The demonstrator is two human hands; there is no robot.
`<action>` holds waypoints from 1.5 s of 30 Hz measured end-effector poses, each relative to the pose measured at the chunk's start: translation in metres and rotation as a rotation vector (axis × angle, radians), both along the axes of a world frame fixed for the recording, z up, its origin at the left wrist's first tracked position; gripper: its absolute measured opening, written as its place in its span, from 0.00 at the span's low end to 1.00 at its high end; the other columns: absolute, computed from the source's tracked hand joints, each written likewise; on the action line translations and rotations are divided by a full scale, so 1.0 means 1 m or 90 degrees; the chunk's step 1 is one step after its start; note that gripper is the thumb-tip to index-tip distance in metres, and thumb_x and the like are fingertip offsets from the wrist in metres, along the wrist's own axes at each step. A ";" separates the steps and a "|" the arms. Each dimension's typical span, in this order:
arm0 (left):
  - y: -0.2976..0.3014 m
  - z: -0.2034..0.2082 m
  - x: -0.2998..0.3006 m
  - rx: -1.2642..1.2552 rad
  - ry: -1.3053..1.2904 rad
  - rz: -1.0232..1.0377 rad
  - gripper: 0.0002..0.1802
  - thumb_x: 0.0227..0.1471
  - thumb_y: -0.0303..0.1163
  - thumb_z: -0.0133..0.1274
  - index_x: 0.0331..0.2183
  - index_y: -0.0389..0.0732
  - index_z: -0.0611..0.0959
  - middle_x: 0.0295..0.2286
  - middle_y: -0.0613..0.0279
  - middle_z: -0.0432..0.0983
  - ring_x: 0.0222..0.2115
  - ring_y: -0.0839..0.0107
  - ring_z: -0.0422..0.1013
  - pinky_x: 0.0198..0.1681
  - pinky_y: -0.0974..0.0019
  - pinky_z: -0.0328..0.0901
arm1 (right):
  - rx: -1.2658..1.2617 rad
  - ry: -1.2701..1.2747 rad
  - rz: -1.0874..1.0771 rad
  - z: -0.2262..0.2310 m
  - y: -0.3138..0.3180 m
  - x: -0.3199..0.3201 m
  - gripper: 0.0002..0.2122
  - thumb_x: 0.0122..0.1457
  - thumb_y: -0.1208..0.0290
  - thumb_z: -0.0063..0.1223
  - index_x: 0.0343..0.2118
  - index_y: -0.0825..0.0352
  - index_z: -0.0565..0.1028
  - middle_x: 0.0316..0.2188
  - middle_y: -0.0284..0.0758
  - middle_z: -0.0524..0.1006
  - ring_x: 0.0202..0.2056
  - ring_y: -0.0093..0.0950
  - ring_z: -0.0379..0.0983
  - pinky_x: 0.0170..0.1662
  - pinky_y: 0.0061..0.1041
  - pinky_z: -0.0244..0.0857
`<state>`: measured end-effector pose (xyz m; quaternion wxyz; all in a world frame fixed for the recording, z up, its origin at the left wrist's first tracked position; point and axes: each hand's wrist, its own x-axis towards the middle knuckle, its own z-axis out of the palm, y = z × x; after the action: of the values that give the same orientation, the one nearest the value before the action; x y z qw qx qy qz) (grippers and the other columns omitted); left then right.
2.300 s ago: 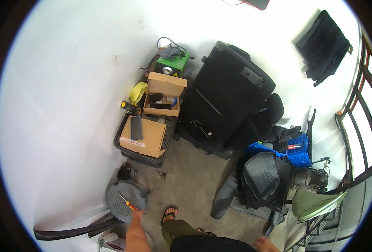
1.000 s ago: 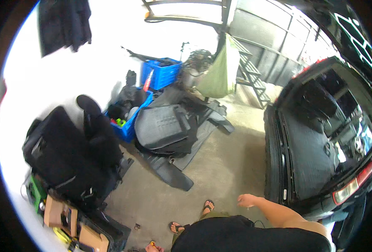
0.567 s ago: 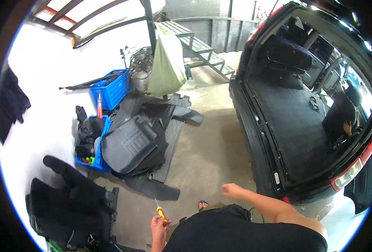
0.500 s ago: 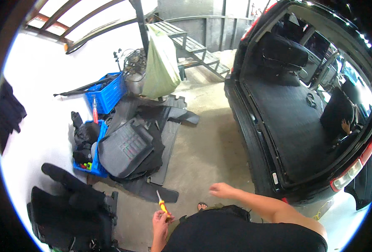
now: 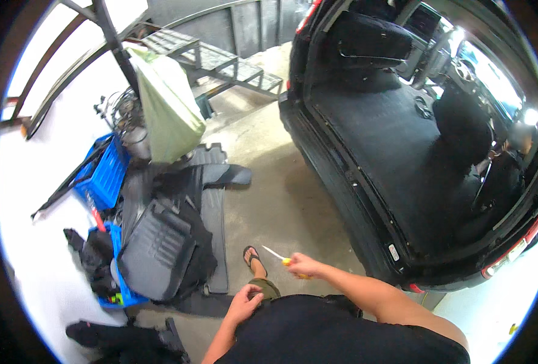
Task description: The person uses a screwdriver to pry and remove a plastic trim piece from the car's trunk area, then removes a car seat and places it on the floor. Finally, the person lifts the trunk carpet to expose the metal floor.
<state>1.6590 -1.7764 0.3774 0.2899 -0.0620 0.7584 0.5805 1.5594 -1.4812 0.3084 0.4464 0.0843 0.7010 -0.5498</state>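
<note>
My right hand [image 5: 304, 266] grips a screwdriver [image 5: 274, 252] with a yellow handle. Its pale metal shank points out to the left, above the concrete floor and beside my sandalled foot [image 5: 255, 258]. At my left thigh is my left hand [image 5: 245, 303], with nothing in it; the fingers are loosely bent and somewhat apart, close to the green trouser leg [image 5: 265, 289]. To my right stands a dark vehicle [image 5: 366, 224] with its rear open, showing a flat black cargo floor [image 5: 372, 145]. Neither hand touches it.
Black floor mats [image 5: 160, 249] lie piled at left, beside two blue crates [image 5: 108, 176] holding dark items. A pale green bag [image 5: 166, 109] hangs near metal steps [image 5: 220, 64]. Black seat parts [image 5: 123, 340] rest at lower left. Another person [image 5: 518, 142] is at the vehicle's far side.
The screwdriver has passed from my left hand to my right. My left hand has let go and rests by my leg. The view has swung right, and my foot has come forward.
</note>
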 end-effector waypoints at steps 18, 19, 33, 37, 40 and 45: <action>-0.125 -0.031 -0.401 -0.263 0.071 -0.060 0.21 0.55 0.34 0.61 0.47 0.33 0.81 0.43 0.47 0.82 0.44 0.59 0.79 0.50 0.58 0.72 | 0.461 -0.189 -0.249 -0.072 0.180 -0.085 0.12 0.54 0.61 0.61 0.32 0.66 0.80 0.27 0.40 0.81 0.30 0.34 0.80 0.32 0.36 0.72; -0.123 -0.040 -0.409 -0.265 0.065 -0.051 0.20 0.56 0.34 0.62 0.47 0.33 0.82 0.42 0.48 0.83 0.44 0.61 0.79 0.50 0.59 0.72 | 0.387 -0.218 -0.228 -0.068 0.180 -0.119 0.14 0.54 0.59 0.60 0.32 0.66 0.79 0.30 0.45 0.82 0.36 0.40 0.82 0.37 0.39 0.73; -0.107 -0.105 -0.482 -0.184 -0.305 -0.016 0.15 0.57 0.31 0.61 0.45 0.36 0.81 0.33 0.59 0.82 0.31 0.69 0.77 0.36 0.64 0.72 | 0.488 -0.055 -0.228 -0.014 0.288 -0.480 0.14 0.50 0.67 0.60 0.38 0.68 0.77 0.26 0.42 0.82 0.27 0.38 0.81 0.29 0.39 0.72; -0.097 -0.097 -0.589 -0.189 -0.305 -0.039 0.13 0.57 0.30 0.61 0.43 0.37 0.82 0.32 0.60 0.82 0.31 0.70 0.76 0.36 0.65 0.71 | 0.501 -0.046 -0.169 -0.034 0.278 -0.538 0.17 0.51 0.71 0.57 0.44 0.71 0.78 0.33 0.46 0.83 0.32 0.41 0.83 0.36 0.41 0.76; -0.098 -0.095 -0.686 -0.189 -0.283 -0.083 0.11 0.58 0.30 0.60 0.42 0.37 0.82 0.31 0.61 0.81 0.31 0.71 0.76 0.36 0.65 0.71 | 0.607 0.005 -0.240 -0.034 0.248 -0.574 0.14 0.54 0.70 0.53 0.42 0.69 0.80 0.41 0.52 0.82 0.46 0.50 0.79 0.50 0.45 0.72; -0.120 -0.080 -0.851 -0.198 -0.200 -0.150 0.08 0.58 0.28 0.60 0.40 0.37 0.82 0.30 0.62 0.81 0.31 0.73 0.75 0.35 0.66 0.70 | 0.651 0.019 -0.409 -0.001 0.243 -0.633 0.13 0.55 0.69 0.54 0.41 0.66 0.81 0.43 0.51 0.82 0.48 0.50 0.79 0.51 0.46 0.73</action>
<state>0.8080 -1.8967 0.2977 0.4568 -0.1065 0.7864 0.4020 0.9263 -1.2381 0.3071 0.1511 0.4880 0.8221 -0.2513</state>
